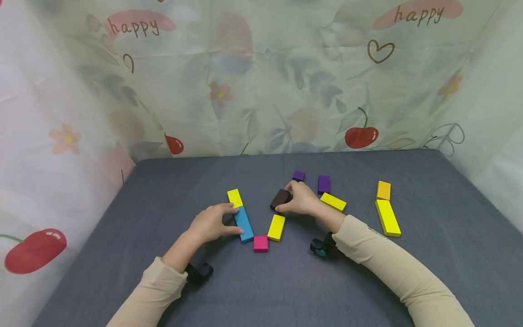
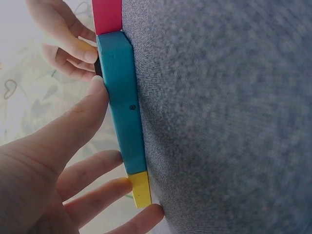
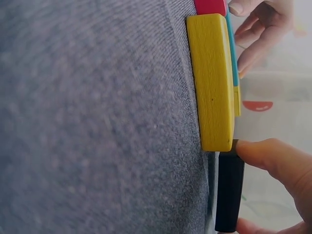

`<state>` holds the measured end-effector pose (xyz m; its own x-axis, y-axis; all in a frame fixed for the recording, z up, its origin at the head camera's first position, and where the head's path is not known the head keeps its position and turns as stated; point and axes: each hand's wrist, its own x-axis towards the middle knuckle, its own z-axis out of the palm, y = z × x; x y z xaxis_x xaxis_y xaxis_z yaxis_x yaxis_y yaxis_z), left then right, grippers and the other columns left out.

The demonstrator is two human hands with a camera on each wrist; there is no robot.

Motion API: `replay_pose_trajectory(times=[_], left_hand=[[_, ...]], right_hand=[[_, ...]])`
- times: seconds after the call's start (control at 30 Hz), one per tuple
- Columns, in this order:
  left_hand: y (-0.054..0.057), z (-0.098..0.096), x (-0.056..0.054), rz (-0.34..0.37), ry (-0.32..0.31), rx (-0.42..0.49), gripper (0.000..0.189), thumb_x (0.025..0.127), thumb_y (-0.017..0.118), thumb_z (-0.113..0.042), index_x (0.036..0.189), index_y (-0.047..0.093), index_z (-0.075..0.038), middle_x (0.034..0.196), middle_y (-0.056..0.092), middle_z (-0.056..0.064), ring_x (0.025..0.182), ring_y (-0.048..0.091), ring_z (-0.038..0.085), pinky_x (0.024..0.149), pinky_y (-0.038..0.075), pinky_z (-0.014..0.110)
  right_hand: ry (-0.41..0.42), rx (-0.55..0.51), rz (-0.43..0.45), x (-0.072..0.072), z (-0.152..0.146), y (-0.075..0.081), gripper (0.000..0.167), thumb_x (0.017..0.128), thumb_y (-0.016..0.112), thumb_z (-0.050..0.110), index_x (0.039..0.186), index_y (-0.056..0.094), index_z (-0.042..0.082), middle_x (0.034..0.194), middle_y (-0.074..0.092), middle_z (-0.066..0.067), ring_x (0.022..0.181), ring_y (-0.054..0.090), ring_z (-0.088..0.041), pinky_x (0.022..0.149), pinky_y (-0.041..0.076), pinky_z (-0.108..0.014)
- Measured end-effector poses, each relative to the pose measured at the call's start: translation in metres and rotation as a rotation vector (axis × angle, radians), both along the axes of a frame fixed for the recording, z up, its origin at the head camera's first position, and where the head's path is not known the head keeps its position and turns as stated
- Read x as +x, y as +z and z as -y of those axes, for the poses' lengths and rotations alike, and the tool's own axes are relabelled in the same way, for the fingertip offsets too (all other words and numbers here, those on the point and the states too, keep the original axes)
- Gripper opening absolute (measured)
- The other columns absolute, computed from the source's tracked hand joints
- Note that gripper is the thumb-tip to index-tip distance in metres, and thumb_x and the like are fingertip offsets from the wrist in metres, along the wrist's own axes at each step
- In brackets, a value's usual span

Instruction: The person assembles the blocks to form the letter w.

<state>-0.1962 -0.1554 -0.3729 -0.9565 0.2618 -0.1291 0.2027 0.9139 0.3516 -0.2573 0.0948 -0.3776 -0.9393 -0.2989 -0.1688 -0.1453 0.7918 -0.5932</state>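
My right hand [image 1: 301, 199] pinches a dark brown block [image 1: 280, 199] between thumb and fingers, by its two ends. In the right wrist view the dark block [image 3: 230, 191] is close over the cloth, beside the end of a yellow block [image 3: 210, 83]. My left hand [image 1: 212, 222] has its fingers spread along a blue block [image 1: 244, 225], thumb near one end and fingertips by the other. A small yellow block [image 1: 234, 198] adjoins the blue one's far end. A pink block [image 1: 260, 244] sits between the blue block and the yellow block [image 1: 276, 228], forming a V-like line.
Two purple blocks [image 1: 324, 184] lie beyond the right hand, and another yellow block [image 1: 333, 202] is by its wrist. Farther right, an orange block [image 1: 383, 190] and a long yellow block [image 1: 388, 218] lie end to end on the grey tabletop [image 1: 286, 286]. Patterned curtains surround the table.
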Motion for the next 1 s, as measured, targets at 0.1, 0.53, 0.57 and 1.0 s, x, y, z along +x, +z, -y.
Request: replay_pose_trajectory(times=[0.1, 0.53, 0.57, 1.0], left_hand=[[0.0, 0.0, 0.0, -0.001, -0.005, -0.003, 0.065, 0.075, 0.076, -0.041, 0.129, 0.057, -0.01, 0.139, 0.051, 0.01, 0.129, 0.047, 0.032, 0.102, 0.042, 0.05], [0.001, 0.0, 0.0, 0.0, -0.007, 0.006, 0.065, 0.075, 0.075, -0.041, 0.129, 0.057, -0.011, 0.139, 0.051, 0.01, 0.129, 0.047, 0.031, 0.102, 0.042, 0.051], [0.001, 0.0, 0.0, 0.001, -0.006, 0.007, 0.065, 0.075, 0.075, -0.041, 0.129, 0.057, -0.011, 0.14, 0.051, 0.01, 0.129, 0.047, 0.031, 0.102, 0.042, 0.051], [0.001, 0.0, 0.0, 0.003, -0.008, -0.001, 0.066, 0.075, 0.075, -0.042, 0.129, 0.057, -0.011, 0.14, 0.051, 0.009, 0.129, 0.047, 0.031, 0.102, 0.042, 0.05]], right_hand=[[0.013, 0.005, -0.009, 0.0, -0.001, 0.001, 0.063, 0.077, 0.075, 0.033, 0.123, 0.048, -0.001, 0.122, 0.052, -0.021, 0.112, 0.051, -0.032, 0.092, 0.047, -0.043], [0.054, 0.002, -0.021, 0.003, -0.008, 0.003, 0.062, 0.075, 0.076, 0.03, 0.122, 0.051, -0.001, 0.121, 0.054, -0.019, 0.111, 0.051, -0.031, 0.092, 0.047, -0.043], [0.058, 0.003, -0.025, 0.003, -0.008, 0.003, 0.062, 0.075, 0.076, 0.03, 0.122, 0.051, -0.001, 0.12, 0.054, -0.019, 0.11, 0.051, -0.031, 0.092, 0.047, -0.043], [0.098, -0.005, -0.026, 0.005, -0.011, 0.003, 0.06, 0.073, 0.077, 0.028, 0.12, 0.052, -0.002, 0.117, 0.055, -0.019, 0.103, 0.053, -0.029, 0.089, 0.048, -0.042]])
